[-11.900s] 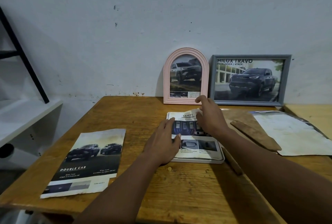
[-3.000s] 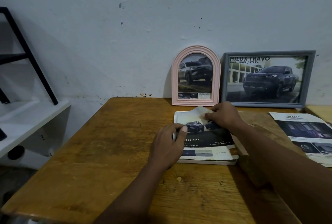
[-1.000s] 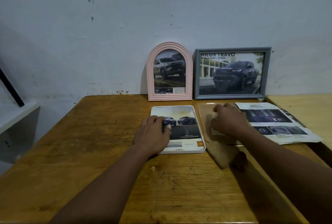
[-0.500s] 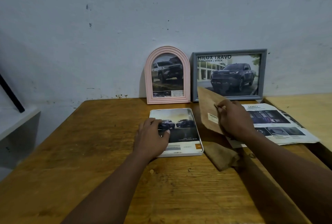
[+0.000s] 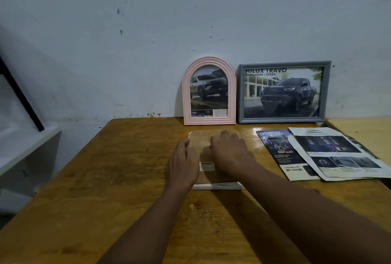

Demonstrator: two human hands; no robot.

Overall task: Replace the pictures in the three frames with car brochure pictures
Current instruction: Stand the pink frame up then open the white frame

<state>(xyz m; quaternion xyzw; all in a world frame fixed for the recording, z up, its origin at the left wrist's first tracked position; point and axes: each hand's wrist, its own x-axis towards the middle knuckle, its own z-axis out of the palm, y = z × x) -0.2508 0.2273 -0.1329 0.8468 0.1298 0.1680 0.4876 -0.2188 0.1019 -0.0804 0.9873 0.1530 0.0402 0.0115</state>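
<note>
A white frame (image 5: 218, 186) lies face down in the middle of the wooden table (image 5: 118, 179). A brown backing board (image 5: 204, 143) with a small white label covers it, hiding the car picture beneath. My left hand (image 5: 183, 164) rests flat on the board's left edge. My right hand (image 5: 229, 152) presses flat on its right half. A pink arched frame (image 5: 209, 91) and a grey rectangular frame (image 5: 283, 92), each holding a pickup truck picture, lean against the wall behind.
Loose brochure pages (image 5: 330, 153) lie overlapped on the table's right side. A second, lighter table (image 5: 364, 130) adjoins at the far right. A white shelf (image 5: 23, 147) with a black slanted bar (image 5: 19, 94) stands to the left.
My right hand lifted the brown backing board from the table's right side and laid it over the picture in the white frame. Both hands now press on the board.
</note>
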